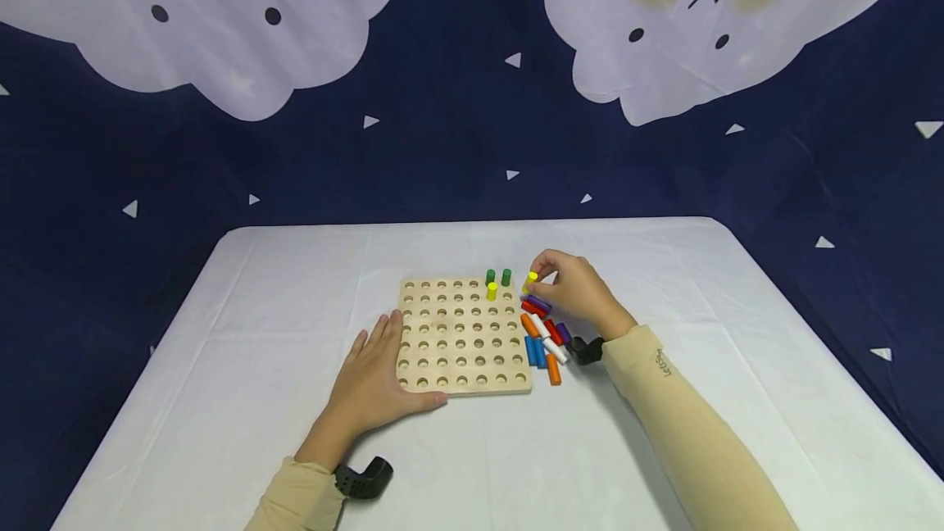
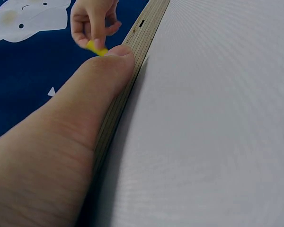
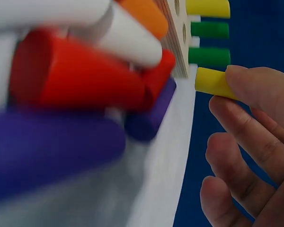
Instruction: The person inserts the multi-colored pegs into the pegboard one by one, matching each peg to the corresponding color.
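A wooden pegboard [image 1: 463, 338] with many round holes lies on the white table [image 1: 221, 367]. Two green pegs [image 1: 497, 276] and one yellow peg [image 1: 492, 291] stand in its far right holes. My left hand [image 1: 376, 375] lies flat against the board's left front edge, thumb [image 2: 109, 66] along the board's side [image 2: 132, 61]. My right hand [image 1: 571, 289] pinches a yellow peg [image 1: 532, 279] just off the board's far right corner; in the right wrist view that yellow peg [image 3: 213, 81] sits between thumb and fingertip beside the green pegs [image 3: 210, 42].
A pile of loose pegs [image 1: 544, 334], orange, blue, red, white and purple, lies right of the board under my right hand. Close in the right wrist view are a red peg [image 3: 75, 78] and a purple peg [image 3: 52, 151]. A dark cloud-patterned backdrop stands behind the table.
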The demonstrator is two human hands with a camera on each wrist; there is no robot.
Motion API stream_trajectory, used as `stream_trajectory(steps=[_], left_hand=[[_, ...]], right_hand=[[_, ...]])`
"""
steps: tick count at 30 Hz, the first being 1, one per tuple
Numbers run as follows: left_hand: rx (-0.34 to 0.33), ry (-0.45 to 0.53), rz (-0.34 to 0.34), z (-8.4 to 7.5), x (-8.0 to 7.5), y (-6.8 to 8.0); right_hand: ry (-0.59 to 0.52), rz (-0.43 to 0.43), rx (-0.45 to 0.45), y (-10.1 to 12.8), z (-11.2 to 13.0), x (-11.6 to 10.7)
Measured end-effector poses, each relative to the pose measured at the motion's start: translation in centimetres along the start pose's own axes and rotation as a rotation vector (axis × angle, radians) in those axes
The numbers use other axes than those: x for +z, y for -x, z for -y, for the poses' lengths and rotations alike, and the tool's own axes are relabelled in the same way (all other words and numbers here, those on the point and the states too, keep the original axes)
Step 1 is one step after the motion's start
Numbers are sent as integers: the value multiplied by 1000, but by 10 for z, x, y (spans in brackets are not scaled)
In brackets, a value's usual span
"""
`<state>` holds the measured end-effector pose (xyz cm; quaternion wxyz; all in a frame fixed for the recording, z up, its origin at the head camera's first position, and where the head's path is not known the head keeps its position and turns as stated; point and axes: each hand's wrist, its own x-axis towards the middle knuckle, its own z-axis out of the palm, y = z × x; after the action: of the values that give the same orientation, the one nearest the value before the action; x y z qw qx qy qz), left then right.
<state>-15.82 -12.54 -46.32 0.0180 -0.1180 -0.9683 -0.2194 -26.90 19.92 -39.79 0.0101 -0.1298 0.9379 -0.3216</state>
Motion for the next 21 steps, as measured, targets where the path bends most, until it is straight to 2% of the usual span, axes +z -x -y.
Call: stream_trajectory(steps=[9, 21], left_hand=[[-3, 2, 1, 0, 0, 0], [-3, -2, 2, 0, -1, 0]], right_hand=[[46, 48, -22, -10, 15, 17], [81, 53, -38, -9, 20, 20]])
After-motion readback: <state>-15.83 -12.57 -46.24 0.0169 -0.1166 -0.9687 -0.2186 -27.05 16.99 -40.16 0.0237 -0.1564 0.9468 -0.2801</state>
